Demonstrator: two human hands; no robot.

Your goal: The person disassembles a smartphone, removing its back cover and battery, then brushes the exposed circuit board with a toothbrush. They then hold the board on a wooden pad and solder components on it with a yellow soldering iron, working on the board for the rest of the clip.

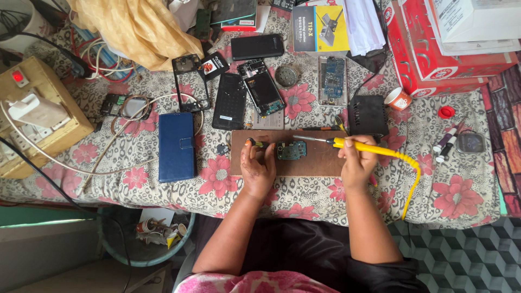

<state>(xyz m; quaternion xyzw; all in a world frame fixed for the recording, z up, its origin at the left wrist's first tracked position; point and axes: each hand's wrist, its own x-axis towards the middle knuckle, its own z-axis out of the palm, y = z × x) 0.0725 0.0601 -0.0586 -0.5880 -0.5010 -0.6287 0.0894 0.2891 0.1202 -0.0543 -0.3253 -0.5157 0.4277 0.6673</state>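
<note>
While the right hand [355, 163] grips a soldering iron [347, 143], the bin [116, 239] holds scraps [157, 229].

I log: soldering iron [355, 144], yellow; circuit board [291, 150], teal; work board [320, 157], brown; tablecloth [456, 195], grey leopard-spotted with pink flowers; wallet case [176, 146], navy.

A small teal circuit board [291, 150] lies flat on the brown mat [315, 160], a yellow-handled soldering iron [347, 143] beside it.

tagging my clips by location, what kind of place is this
Most likely a small phone repair bench. The right hand holds a yellow soldering iron over a small circuit board on a brown mat, with opened phones nearby.
</note>
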